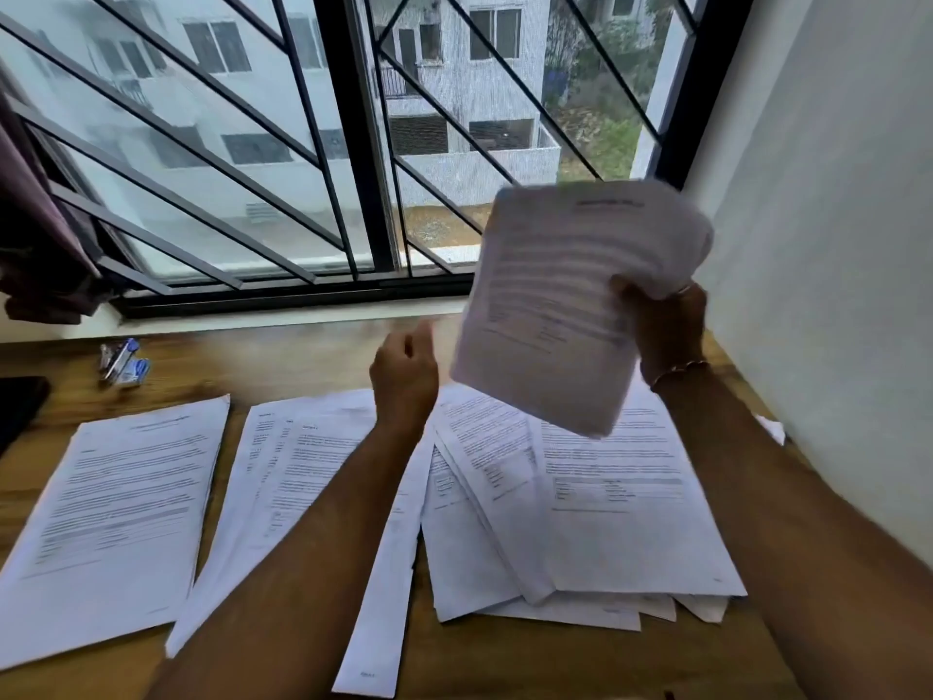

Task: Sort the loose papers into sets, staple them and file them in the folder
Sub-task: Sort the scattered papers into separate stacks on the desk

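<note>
My right hand [661,325] grips a set of printed papers [565,305] by its right edge and holds it up, tilted, above the desk. My left hand [404,376] hovers just left of that set with fingers loosely curled, holding nothing. On the wooden desk [282,361] lie three groups of sheets: a neat stack at the left [116,512], a spread in the middle [298,477] under my left forearm, and a fanned loose pile at the right [595,522]. A blue stapler [123,361] lies at the far left of the desk.
A dark flat object [17,401] sits at the desk's left edge. A barred window [353,144] runs behind the desk, and a white wall [833,245] closes the right side. A dark cloth [45,255] hangs at the window's left.
</note>
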